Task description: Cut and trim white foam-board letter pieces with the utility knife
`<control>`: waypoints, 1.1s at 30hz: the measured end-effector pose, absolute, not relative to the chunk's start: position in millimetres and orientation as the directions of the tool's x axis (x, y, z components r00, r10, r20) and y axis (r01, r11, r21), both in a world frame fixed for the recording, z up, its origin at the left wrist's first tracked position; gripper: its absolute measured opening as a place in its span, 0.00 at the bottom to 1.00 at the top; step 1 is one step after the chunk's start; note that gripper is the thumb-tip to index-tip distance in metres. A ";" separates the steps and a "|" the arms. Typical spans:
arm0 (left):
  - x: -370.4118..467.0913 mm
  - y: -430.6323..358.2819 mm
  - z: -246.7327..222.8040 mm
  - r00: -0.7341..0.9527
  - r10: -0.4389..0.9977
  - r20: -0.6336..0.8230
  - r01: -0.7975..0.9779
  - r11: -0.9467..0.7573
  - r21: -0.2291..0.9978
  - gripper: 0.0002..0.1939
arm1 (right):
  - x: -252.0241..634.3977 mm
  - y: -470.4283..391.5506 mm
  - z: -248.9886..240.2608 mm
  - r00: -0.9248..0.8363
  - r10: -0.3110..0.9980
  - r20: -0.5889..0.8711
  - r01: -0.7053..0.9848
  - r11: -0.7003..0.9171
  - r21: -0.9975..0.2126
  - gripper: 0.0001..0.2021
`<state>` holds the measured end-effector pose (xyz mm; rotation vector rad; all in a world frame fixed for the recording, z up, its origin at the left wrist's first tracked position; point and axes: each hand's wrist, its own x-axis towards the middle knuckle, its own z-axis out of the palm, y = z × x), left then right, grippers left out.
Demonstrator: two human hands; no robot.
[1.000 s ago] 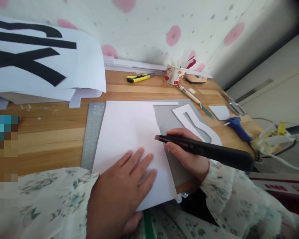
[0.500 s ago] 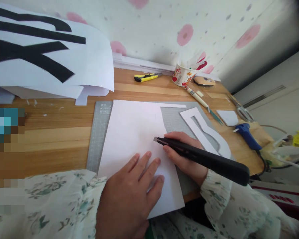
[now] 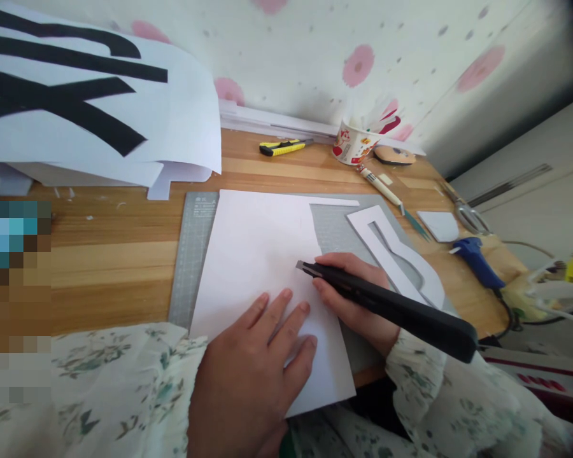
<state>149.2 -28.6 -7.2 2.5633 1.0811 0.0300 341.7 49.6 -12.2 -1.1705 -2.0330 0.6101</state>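
A white sheet [image 3: 262, 242] lies on a grey cutting mat [image 3: 191, 235]. My left hand [image 3: 262, 369] rests flat on the lower part of the sheet with its fingers spread, holding nothing. My right hand [image 3: 358, 292] is closed round a black cutter [image 3: 391, 305]; its blade tip points left and is at the sheet's surface, right of the middle. Whether the tip touches the sheet is hard to tell. Beside my right hand, a white cut-out letter shape [image 3: 391, 261] lies on the mat, and a thin white strip [image 3: 334, 201] is at the mat's top.
Behind the mat are a yellow cutter [image 3: 284, 147], a paper cup [image 3: 356, 143] and a white-handled tool [image 3: 382, 187]. To the right lie scissors [image 3: 470, 216], a white piece [image 3: 438, 226] and a blue glue gun [image 3: 480, 261]. Printed paper [image 3: 186, 121] stands at the back left.
The view has shifted slightly, so everything appears a little further right. Both hands keep nearly the same pose on the sheet, and the black cutter has hardly moved.
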 end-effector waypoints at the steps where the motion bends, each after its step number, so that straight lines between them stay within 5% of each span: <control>1: 149.4 -28.5 -7.2 0.704 0.700 -0.121 0.693 -0.640 0.333 0.35 | 341.8 49.5 -12.3 -0.350 0.875 0.334 0.541 0.480 -0.690 0.10; 33: 146.6 -24.5 -9.9 0.723 0.685 -0.091 0.677 -0.676 0.291 0.39 | 375.4 21.1 -4.5 -0.513 0.784 0.350 0.570 0.616 -0.544 0.10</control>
